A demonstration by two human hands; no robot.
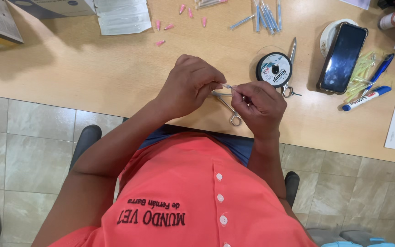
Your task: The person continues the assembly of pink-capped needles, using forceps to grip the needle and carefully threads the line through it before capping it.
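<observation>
- Left hand [189, 87]: curled over the near part of the wooden table [92, 68], fingertips pinched narrowly on one end of a small pale tube [227, 86].
- Right hand [260, 106]: closed in a fist-like pinch on the other end of the same tube, so that the two hands meet with fingertips touching or nearly so.
- Small pale tube: held between both hands just above the table, directly left of the spool of thread [274, 69]; its exact form is too small to tell.
- Metal forceps [228, 109]: lie on the table beneath the hands, ring handles toward the table's near edge, just left and below the spool.
- Spool of thread: round, black and white, flat on the table, just beyond the right hand.
- Scissors [290, 68]: lie touching the spool's right side, blades pointing away from the person.
- Phone [343, 57]: dark screen up, right of the spool, resting partly on a round white object.
- Blue markers [371, 89] and yellow-green tubes [361, 73]: right of the phone.
- Pale blue sticks [264, 18]: scattered beyond the spool, toward the far edge.
- Pink caps [170, 20]: strewn far left of the spool.
- Clear packet [123, 16]: beyond the pink caps, at the far left.
</observation>
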